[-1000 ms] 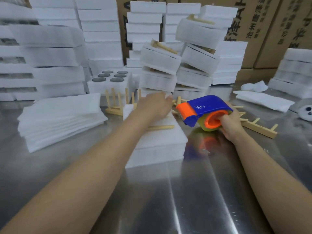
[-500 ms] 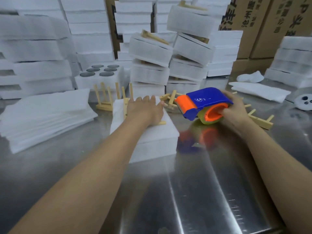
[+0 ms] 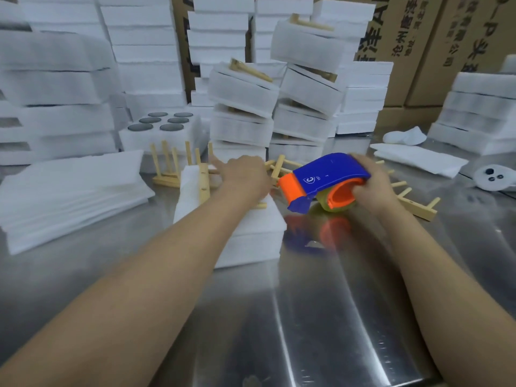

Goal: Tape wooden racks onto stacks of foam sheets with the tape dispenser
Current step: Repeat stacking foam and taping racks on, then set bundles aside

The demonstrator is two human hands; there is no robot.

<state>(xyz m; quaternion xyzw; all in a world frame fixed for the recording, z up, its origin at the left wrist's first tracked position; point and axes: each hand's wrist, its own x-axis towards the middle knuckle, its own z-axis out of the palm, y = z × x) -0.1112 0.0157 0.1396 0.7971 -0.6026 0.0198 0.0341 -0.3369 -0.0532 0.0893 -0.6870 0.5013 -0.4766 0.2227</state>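
Moved since half a second ago: dispenser (image 3: pixel 326 178) tipped nose-down and brought closer to the right edge of the stack (image 3: pixel 251 236); left hand (image 3: pixel 243 177) unchanged on top of that stack

- Left hand: fingers (image 3: pixel 219 164) straight and spread, pressing the rack (image 3: pixel 204 181) down onto the foam
- Right hand (image 3: pixel 371 185): fingers curled tight round the dispenser at its roll end
- Dispenser: blue body, orange nose and core, yellowish tape roll (image 3: pixel 325 208); held just above the surface (image 3: pixel 307 317), nose beside the stack, whether touching it cannot be told
- Rack: pale wood, lying across the top of the stack, partly hidden under the left hand
- Stack: white foam sheets, near the middle of the steel surface
- Loose sheets (image 3: pixel 69 191): fanned pile, left of the stack
- Spare racks (image 3: pixel 413 203): one lying to the right behind the dispenser, others upright behind the stack
- Bundles (image 3: pixel 243 90): foam with racks on top, piled crookedly at the back
- Boxes (image 3: pixel 418 37): cardboard, printed, behind the foam
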